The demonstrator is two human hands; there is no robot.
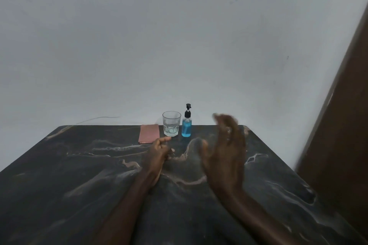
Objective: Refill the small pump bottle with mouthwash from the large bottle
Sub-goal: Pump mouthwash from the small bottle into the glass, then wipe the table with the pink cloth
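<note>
A small pump bottle point(186, 127) with a black pump and blue liquid stands upright at the far edge of the dark marble table point(79, 175). No large bottle is in view. My left hand point(159, 152) rests on the table in front of the bottle, fingers loosely curled, holding nothing. My right hand point(226, 145) is raised above the table to the right of the bottle, blurred, fingers spread and empty.
A clear drinking glass point(171, 123) stands just left of the pump bottle. A folded pink cloth point(149, 133) lies to the left of the glass. A grey wall is behind the table and a brown wooden panel point(342, 125) stands at the right.
</note>
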